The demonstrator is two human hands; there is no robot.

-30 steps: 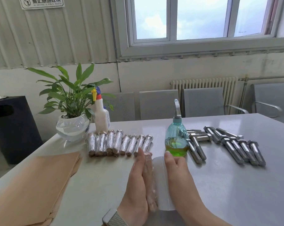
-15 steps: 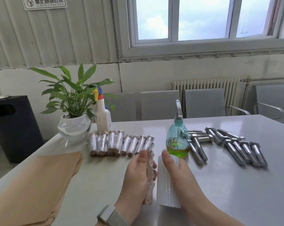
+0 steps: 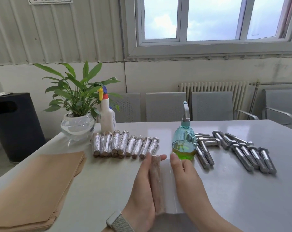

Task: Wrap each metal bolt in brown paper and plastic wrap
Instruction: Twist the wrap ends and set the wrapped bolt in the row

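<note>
Grey surface [image 3: 225,190] under a window, grey chairs and radiator behind. Stack of brown paper [image 3: 33,190] at left edge. Potted plant [image 3: 77,104] and white spray bottle [image 3: 107,116] at the back left. Row of wrapped bolts [image 3: 125,144] mid-surface; bare bolts [image 3: 239,151] lie loose at right, green soap dispenser [image 3: 184,143] between the two groups, just beyond the hands. Plastic wrap roll [image 3: 169,186] lies under the right hand [image 3: 187,180], fingers flat, grip spread. Left hand [image 3: 141,186], fingers straight, presses the paper-wrapped bolt [image 3: 156,180] just left of the roll.
</note>
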